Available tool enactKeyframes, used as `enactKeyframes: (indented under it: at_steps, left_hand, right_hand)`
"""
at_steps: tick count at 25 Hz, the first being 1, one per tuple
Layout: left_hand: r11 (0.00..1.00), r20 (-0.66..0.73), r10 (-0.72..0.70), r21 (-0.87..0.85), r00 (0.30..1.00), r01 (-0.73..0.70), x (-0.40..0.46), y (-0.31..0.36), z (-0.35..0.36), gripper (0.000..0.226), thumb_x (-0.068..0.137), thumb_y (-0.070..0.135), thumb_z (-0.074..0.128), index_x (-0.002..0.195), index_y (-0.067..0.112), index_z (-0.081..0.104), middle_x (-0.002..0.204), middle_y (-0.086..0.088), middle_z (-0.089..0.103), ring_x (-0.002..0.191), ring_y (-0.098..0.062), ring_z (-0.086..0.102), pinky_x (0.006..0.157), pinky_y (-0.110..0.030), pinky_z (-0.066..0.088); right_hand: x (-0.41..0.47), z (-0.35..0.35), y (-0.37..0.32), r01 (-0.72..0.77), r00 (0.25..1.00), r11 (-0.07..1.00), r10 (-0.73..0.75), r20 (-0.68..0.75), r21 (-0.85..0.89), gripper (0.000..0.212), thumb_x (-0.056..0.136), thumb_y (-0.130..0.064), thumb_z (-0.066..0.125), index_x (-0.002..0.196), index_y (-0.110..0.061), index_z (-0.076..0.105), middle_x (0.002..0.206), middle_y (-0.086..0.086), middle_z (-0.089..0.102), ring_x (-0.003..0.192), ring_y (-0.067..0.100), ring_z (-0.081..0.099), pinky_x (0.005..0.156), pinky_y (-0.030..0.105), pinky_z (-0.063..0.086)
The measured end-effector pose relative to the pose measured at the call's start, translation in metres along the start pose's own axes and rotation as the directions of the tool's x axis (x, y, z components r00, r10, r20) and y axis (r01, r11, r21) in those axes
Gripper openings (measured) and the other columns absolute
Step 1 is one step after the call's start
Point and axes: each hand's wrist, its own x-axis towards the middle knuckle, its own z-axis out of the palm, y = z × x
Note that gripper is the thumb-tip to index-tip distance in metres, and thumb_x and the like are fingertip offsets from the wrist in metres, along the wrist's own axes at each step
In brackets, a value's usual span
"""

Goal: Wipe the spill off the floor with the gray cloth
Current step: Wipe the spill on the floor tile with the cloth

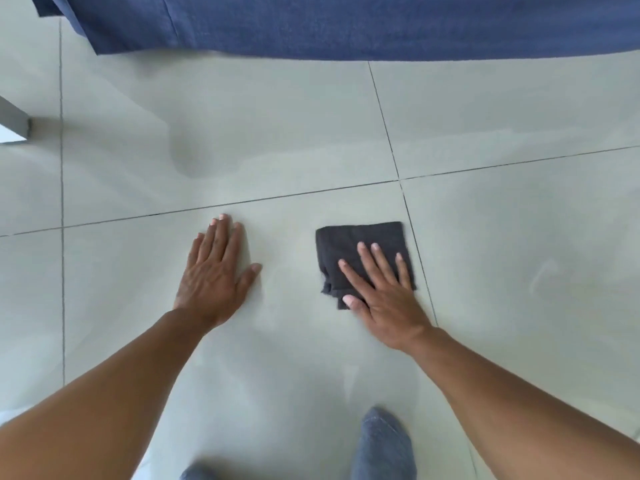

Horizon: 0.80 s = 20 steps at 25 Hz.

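A: What is being shown across the widest part of the view?

B: A pale tiled floor is being crossed by dark grout lines, and a faint duller patch, possibly damp, is being seen on the tile up and to the left of the hands; whether it is the spill cannot be told. Along the top edge, a blue fabric is being draped down towards the floor.

A: And next in size?

B: Two bare forearms are being extended from the lower corners. A knee in blue-gray cloth is being pressed to the floor between them, near the bottom edge. At the far left, a gray furniture leg is being stood on the tile.

A: How are the hands being held?

B: The left hand is being laid flat on bare tile, fingers together and stretched out, with nothing held. The right hand is being spread flat, fingers splayed, on top of the gray cloth; nothing is being gripped, only pressed down.

A: Where is the cloth being kept?

B: It is being kept folded on the floor, just left of a grout line, well apart from the left hand.
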Motion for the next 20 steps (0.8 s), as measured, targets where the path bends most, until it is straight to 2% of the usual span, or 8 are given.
enactKeyframes:
  at_steps: [3, 6, 8, 10, 12, 14, 17, 20]
  left_hand:
    - [0.998, -0.07, -0.053, 0.012, 0.996, 0.054, -0.005, -0.005, 0.012, 0.079, 0.102, 0.059, 0.021, 0.163, 0.011, 0.005, 0.173, -0.014, -0.001, 0.16, -0.026, -0.004, 0.128, -0.047, 0.001]
    - [0.999, -0.081, -0.051, 0.011, 0.995, 0.052, -0.004, -0.009, 0.017, 0.077, 0.103, 0.055, 0.023, 0.163, 0.01, 0.004, 0.173, -0.014, -0.001, 0.16, -0.026, -0.004, 0.128, -0.049, 0.004]
    - [0.999, -0.058, -0.04, 0.003, 0.997, 0.04, -0.002, -0.01, 0.015, 0.077, 0.103, 0.055, 0.023, 0.163, 0.011, 0.002, 0.173, -0.012, -0.004, 0.16, -0.025, -0.007, 0.128, -0.049, 0.003]
    - [1.0, -0.052, -0.026, -0.015, 0.998, 0.025, -0.001, -0.012, 0.011, 0.075, 0.103, 0.053, 0.023, 0.163, 0.011, 0.002, 0.173, -0.012, -0.004, 0.159, -0.024, -0.009, 0.128, -0.048, 0.001]
    - [1.0, -0.059, 0.002, -0.015, 0.998, -0.003, -0.003, -0.015, 0.01, 0.072, 0.104, 0.049, 0.021, 0.163, 0.011, 0.003, 0.173, -0.012, -0.003, 0.159, -0.023, -0.009, 0.128, -0.047, 0.0]
    - [0.999, -0.092, -0.037, -0.019, 0.995, 0.036, -0.009, -0.021, 0.012, 0.071, 0.104, 0.048, 0.019, 0.163, 0.011, 0.005, 0.173, -0.012, -0.001, 0.159, -0.024, -0.007, 0.128, -0.05, 0.001]
    - [0.983, -0.141, -0.179, -0.056, 0.974, 0.173, -0.017, -0.028, 0.016, 0.074, 0.103, 0.051, 0.021, 0.163, 0.01, 0.008, 0.172, -0.016, 0.002, 0.16, -0.028, -0.004, 0.127, -0.054, 0.002]
    - [0.977, -0.148, -0.212, -0.067, 0.966, 0.204, -0.018, -0.027, 0.017, 0.076, 0.102, 0.051, 0.024, 0.162, 0.006, 0.01, 0.172, -0.018, 0.004, 0.16, -0.029, -0.003, 0.127, -0.055, 0.004]
  right_hand:
    - [0.034, -0.038, 0.081, -0.347, 0.937, 0.937, 0.346, 0.044, 0.028, 0.065, 0.101, -0.06, 0.022, 0.161, -0.04, 0.005, 0.173, 0.003, -0.01, 0.159, 0.026, -0.01, 0.124, 0.063, 0.001]
    - [0.148, -0.081, 0.08, -0.654, 0.754, 0.727, 0.651, 0.092, 0.21, 0.066, 0.103, -0.056, 0.022, 0.16, -0.038, -0.004, 0.17, 0.01, -0.022, 0.156, 0.034, -0.02, 0.12, 0.07, -0.001]
    - [0.207, -0.091, 0.027, -0.619, 0.782, 0.754, 0.617, 0.086, 0.219, 0.065, 0.103, -0.053, 0.024, 0.161, -0.037, -0.002, 0.169, 0.013, -0.023, 0.155, 0.038, -0.021, 0.119, 0.071, -0.003]
    - [0.222, -0.077, -0.05, -0.319, 0.947, 0.925, 0.321, 0.028, 0.205, 0.062, 0.104, -0.049, 0.028, 0.161, -0.037, 0.007, 0.17, 0.012, -0.019, 0.156, 0.036, -0.019, 0.12, 0.069, -0.006]
    - [0.17, -0.046, -0.107, -0.033, 0.999, 0.988, 0.036, -0.023, 0.149, 0.058, 0.104, -0.046, 0.031, 0.16, -0.037, 0.018, 0.172, 0.01, -0.008, 0.158, 0.033, -0.012, 0.121, 0.067, -0.004]
    - [0.082, -0.01, -0.101, 0.059, 0.997, 0.994, -0.054, -0.059, 0.095, 0.055, 0.105, -0.047, 0.031, 0.159, -0.037, 0.025, 0.173, 0.006, 0.002, 0.159, 0.029, -0.004, 0.123, 0.063, 0.004]
    - [-0.002, -0.004, -0.009, -0.059, 0.998, 0.998, 0.06, -0.01, 0.038, 0.058, 0.104, -0.055, 0.021, 0.16, -0.039, 0.02, 0.173, 0.001, 0.004, 0.16, 0.024, 0.0, 0.123, 0.062, 0.012]
    - [0.05, -0.043, 0.062, -0.44, 0.897, 0.891, 0.442, 0.006, 0.115, 0.068, 0.097, -0.063, 0.013, 0.161, -0.04, 0.012, 0.173, 0.006, -0.005, 0.159, 0.027, -0.006, 0.123, 0.065, 0.005]
